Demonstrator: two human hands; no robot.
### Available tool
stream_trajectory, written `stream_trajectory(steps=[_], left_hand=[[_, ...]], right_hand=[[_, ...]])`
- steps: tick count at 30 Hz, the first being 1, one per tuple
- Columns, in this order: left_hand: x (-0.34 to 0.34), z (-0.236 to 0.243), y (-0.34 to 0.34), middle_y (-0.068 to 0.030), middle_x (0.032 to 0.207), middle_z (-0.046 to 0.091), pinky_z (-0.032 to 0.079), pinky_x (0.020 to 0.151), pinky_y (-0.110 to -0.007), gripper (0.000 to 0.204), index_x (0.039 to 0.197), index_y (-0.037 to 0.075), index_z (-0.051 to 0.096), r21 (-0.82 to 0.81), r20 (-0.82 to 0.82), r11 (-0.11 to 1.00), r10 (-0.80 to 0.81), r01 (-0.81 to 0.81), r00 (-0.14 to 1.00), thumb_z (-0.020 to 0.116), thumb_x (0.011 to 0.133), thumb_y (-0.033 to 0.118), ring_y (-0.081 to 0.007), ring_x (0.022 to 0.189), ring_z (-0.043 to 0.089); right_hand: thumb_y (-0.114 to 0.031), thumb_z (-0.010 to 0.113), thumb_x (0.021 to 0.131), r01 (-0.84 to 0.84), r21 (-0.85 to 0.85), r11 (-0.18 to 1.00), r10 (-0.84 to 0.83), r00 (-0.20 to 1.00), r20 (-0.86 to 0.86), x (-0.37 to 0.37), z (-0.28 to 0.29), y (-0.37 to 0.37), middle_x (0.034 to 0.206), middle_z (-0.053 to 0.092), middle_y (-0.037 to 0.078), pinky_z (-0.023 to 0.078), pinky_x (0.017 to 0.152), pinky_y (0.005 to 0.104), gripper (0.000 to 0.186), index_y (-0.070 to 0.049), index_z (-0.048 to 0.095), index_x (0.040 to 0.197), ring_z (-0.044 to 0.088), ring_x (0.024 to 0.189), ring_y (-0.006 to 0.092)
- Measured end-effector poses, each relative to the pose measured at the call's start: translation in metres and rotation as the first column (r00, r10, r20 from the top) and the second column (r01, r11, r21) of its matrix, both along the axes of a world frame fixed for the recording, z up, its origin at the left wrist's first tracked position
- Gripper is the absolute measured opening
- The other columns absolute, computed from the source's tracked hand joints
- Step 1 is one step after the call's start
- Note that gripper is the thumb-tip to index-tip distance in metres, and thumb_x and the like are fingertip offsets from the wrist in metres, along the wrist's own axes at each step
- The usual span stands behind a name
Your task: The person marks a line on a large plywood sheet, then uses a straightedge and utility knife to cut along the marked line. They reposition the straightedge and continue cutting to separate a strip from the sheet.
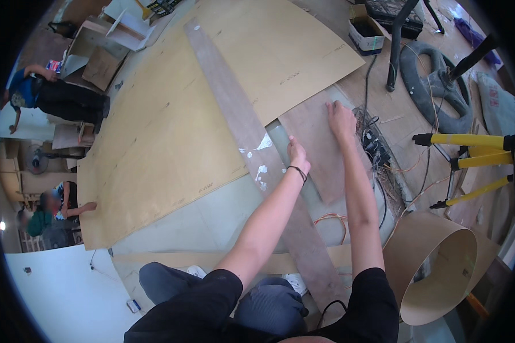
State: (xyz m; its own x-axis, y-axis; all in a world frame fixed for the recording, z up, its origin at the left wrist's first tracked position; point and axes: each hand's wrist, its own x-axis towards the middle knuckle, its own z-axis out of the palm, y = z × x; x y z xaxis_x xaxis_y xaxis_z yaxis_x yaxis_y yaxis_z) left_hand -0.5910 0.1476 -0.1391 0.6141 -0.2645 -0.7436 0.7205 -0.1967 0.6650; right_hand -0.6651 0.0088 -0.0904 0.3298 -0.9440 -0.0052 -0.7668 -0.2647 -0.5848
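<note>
A smaller brown wooden board lies in front of me, just off the corner of a large pale plywood sheet. My left hand is closed at its left edge, thumb pointing up. Across the board, my right hand grips the right edge near the far end, its fingers bent over and partly hidden. A long narrow plank, splotched with white near its middle, crosses the plywood sheet and runs back toward my knees, passing just left of my left hand.
Tangled black cables lie right of the board. Yellow tripod legs, a curled brown sheet and a dark wheel-shaped base stand further right. At left, one person stands; another person's hand touches the plywood edge.
</note>
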Motion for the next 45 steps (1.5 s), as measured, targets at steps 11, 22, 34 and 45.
stream_trajectory(steps=[11, 22, 34, 45], left_hand=[[-0.01, -0.003, 0.019, -0.0152, 0.154, 0.032, 0.023, 0.117, -0.047, 0.065, 0.148, 0.004, 0.029, -0.12, -0.064, 0.993, 0.003, -0.011, 0.998, 0.031, 0.103, 0.052, -0.0304, 0.141, 0.03], [0.015, -0.023, -0.008, -0.0156, 0.156, 0.028, 0.021, 0.118, -0.046, 0.064, 0.149, 0.004, 0.026, -0.103, -0.068, 0.995, -0.014, 0.007, 0.998, 0.029, 0.104, 0.05, -0.0298, 0.143, 0.028], [0.005, 0.025, -0.002, -0.0202, 0.155, 0.027, 0.026, 0.116, -0.047, 0.061, 0.147, 0.002, 0.025, 0.028, -0.055, 0.998, -0.061, 0.063, 0.997, 0.036, 0.103, 0.043, -0.0334, 0.144, 0.027], [-0.005, 0.089, 0.086, -0.0259, 0.149, 0.028, 0.013, 0.117, -0.05, 0.074, 0.145, -0.004, 0.022, 0.212, 0.657, 0.969, -0.237, 0.127, 0.716, 0.059, 0.088, 0.027, -0.0403, 0.141, 0.02]], right_hand=[[-0.047, 0.05, 0.096, -0.074, -0.006, 0.997, 0.074, 0.997, 0.001, -0.012, 0.006, 0.003, 0.09, 0.068, 0.025, 0.052, 0.076, 0.0526, 0.045, -0.004, 0.066, 0.097, 0.066, 0.088, 0.0433], [-0.046, 0.052, 0.096, -0.106, -0.022, 0.994, 0.107, 0.994, 0.038, 0.009, -0.003, -0.019, 0.089, 0.068, 0.024, 0.051, 0.076, 0.0523, 0.045, -0.003, 0.065, 0.092, 0.065, 0.088, 0.0423], [-0.042, 0.053, 0.096, -0.082, -0.1, 0.992, 0.089, 0.994, 0.062, 0.015, -0.009, -0.011, 0.089, 0.068, 0.025, 0.052, 0.074, 0.0513, 0.043, -0.001, 0.065, 0.095, 0.066, 0.087, 0.0434], [-0.042, 0.056, 0.094, -0.064, -0.054, 0.996, 0.064, 0.998, -0.009, 0.016, 0.019, -0.001, 0.092, 0.067, 0.024, 0.051, 0.077, 0.0503, 0.04, -0.004, 0.067, 0.097, 0.064, 0.091, 0.0432]])
